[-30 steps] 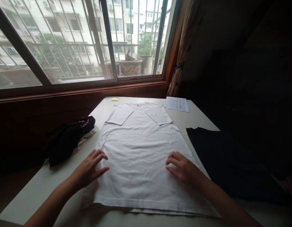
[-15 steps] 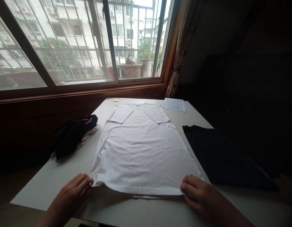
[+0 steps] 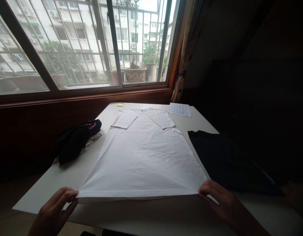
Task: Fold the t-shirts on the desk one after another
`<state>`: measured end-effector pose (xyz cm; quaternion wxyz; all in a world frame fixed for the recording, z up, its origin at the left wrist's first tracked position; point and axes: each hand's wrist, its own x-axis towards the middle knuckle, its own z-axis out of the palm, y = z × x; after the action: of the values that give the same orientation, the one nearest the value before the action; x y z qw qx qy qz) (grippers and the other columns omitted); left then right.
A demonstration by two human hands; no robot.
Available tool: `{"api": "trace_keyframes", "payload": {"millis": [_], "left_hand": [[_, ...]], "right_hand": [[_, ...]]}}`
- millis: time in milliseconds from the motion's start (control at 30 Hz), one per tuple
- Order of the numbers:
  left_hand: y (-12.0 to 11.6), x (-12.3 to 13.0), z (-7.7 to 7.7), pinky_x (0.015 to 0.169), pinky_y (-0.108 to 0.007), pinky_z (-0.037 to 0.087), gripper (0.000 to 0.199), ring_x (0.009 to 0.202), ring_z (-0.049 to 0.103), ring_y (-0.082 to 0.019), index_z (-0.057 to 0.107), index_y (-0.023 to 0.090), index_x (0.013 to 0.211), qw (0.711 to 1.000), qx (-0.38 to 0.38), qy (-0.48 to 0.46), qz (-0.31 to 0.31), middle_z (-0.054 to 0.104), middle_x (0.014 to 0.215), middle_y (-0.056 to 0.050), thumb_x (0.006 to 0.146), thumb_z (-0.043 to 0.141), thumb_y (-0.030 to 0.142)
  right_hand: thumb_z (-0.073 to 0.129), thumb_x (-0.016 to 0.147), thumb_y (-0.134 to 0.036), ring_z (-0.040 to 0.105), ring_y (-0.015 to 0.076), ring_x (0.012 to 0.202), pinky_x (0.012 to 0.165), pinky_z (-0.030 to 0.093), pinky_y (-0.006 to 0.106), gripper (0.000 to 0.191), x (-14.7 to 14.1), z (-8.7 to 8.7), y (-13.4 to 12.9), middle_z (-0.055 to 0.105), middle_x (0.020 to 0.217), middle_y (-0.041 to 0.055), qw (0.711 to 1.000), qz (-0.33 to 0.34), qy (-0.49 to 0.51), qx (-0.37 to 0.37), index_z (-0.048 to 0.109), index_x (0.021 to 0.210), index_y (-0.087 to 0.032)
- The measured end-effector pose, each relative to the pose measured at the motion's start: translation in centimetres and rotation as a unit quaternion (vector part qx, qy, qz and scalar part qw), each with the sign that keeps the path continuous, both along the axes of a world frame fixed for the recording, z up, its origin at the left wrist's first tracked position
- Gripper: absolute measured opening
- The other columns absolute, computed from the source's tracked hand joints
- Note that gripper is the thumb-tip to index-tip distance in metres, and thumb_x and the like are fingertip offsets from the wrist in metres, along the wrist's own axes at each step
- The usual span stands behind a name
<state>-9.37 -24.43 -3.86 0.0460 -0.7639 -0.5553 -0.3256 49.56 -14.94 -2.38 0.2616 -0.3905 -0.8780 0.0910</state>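
A white T-shirt (image 3: 143,157) lies spread out with its neck toward the window and both sleeves folded inward over the body. My left hand (image 3: 59,206) pinches the left corner of its bottom hem. At the right corner of the hem, my right hand (image 3: 218,198) pinches the cloth between thumb and fingers. Between the two hands the hem is pulled straight, a little above the near part of the white table (image 3: 40,193).
Dark crumpled clothing (image 3: 79,141) lies at the table's left edge, and dark folded cloth (image 3: 232,160) at the right. Papers (image 3: 180,109) and a yellow sticky note (image 3: 120,105) sit at the far edge. Beyond stands a barred window (image 3: 80,46) beside a tied curtain (image 3: 180,82).
My hands have moved apart, the left one outward to the left and the right one slightly right. The hem has gone from wavy to taut, and the shirt's lower part is wider and smoother.
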Motion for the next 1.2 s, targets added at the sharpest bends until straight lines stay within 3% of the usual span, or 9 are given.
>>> {"api": "trace_keyframes", "payload": {"millis": [100,333,467,567,733,900,1100,1200], "left_hand": [[-0.2,0.1,-0.5,0.064,-0.019,0.057,0.008,0.075,0.065,-0.014,0.063,0.027,0.1,1.0,-0.006,0.013,-0.008,0.063,0.089,-0.001,0.092,0.062,0.025],[-0.2,0.4,-0.7,0.064,-0.025,0.06,0.007,0.091,0.063,-0.02,0.061,0.028,0.099,0.997,0.043,-0.024,0.063,0.057,0.102,-0.006,0.092,0.058,0.029],[0.3,1.7,-1.2,0.057,-0.023,0.058,0.022,0.085,0.064,-0.018,0.058,0.029,0.115,0.995,-0.025,-0.071,0.066,0.059,0.112,-0.006,0.093,0.058,0.033],[0.6,2.3,-1.7,0.063,-0.025,0.059,0.031,0.077,0.064,-0.016,0.058,0.029,0.123,0.993,-0.071,-0.073,0.062,0.063,0.107,-0.005,0.092,0.059,0.037],[0.4,0.3,-1.3,0.073,-0.027,0.058,0.014,0.087,0.067,-0.02,0.067,0.028,0.102,0.999,-0.019,0.009,0.048,0.065,0.098,-0.005,0.091,0.058,0.029],[-0.2,-1.2,-0.8,0.073,-0.028,0.057,0.012,0.088,0.066,-0.021,0.067,0.028,0.099,0.997,0.022,0.039,0.06,0.065,0.097,-0.005,0.09,0.058,0.027],[-0.6,-1.6,-1.4,0.077,-0.029,0.057,0.017,0.093,0.065,-0.023,0.069,0.032,0.102,0.997,0.001,0.067,0.021,0.067,0.099,-0.003,0.089,0.061,0.024],[-0.4,-1.7,-1.2,0.073,-0.026,0.057,0.014,0.087,0.065,-0.02,0.068,0.031,0.096,0.998,-0.042,0.051,-0.015,0.067,0.093,-0.002,0.09,0.059,0.021]], "right_hand": [[0.059,0.094,-0.018,0.068,0.0186,0.081,0.076,0.056,0.028,0.01,0.1,-0.4,-0.2,0.066,0.086,0.0022,0.999,-0.008,0.002,0.032,0.063,0.095,-0.027],[0.057,0.088,-0.016,0.07,0.0224,0.094,0.085,0.057,0.034,0.017,0.4,-2.1,-0.3,0.07,0.096,0.0048,0.995,-0.046,-0.06,0.057,0.063,0.1,-0.026],[0.058,0.084,-0.014,0.071,0.0223,0.094,0.083,0.058,0.032,0.023,1.2,-2.3,-0.2,0.071,0.098,0.0043,0.993,-0.037,-0.1,0.048,0.066,0.101,-0.028],[0.055,0.086,-0.013,0.07,0.0211,0.092,0.079,0.056,0.03,0.022,1.8,-1.8,-0.3,0.069,0.097,0.0049,0.994,-0.046,-0.086,0.058,0.065,0.098,-0.027],[0.054,0.085,-0.012,0.066,0.0213,0.085,0.077,0.053,0.032,0.021,3.3,-1.3,-0.2,0.065,0.089,0.0037,0.99,-0.066,-0.064,0.111,0.063,0.095,-0.027],[0.056,0.082,-0.012,0.06,0.0235,0.079,0.076,0.049,0.037,0.017,5.0,-1.4,-0.1,0.062,0.083,0.0039,0.983,-0.093,-0.079,0.137,0.062,0.087,-0.027],[0.058,0.083,-0.018,0.061,0.0267,0.086,0.081,0.048,0.042,0.013,5.8,-1.3,-0.9,0.063,0.091,0.0062,0.976,-0.13,-0.06,0.163,0.063,0.09,-0.028],[0.057,0.084,-0.018,0.062,0.0261,0.085,0.082,0.05,0.041,0.011,5.6,-1.2,-1.3,0.064,0.088,0.0057,0.984,-0.115,-0.067,0.115,0.062,0.084,-0.028]]}}
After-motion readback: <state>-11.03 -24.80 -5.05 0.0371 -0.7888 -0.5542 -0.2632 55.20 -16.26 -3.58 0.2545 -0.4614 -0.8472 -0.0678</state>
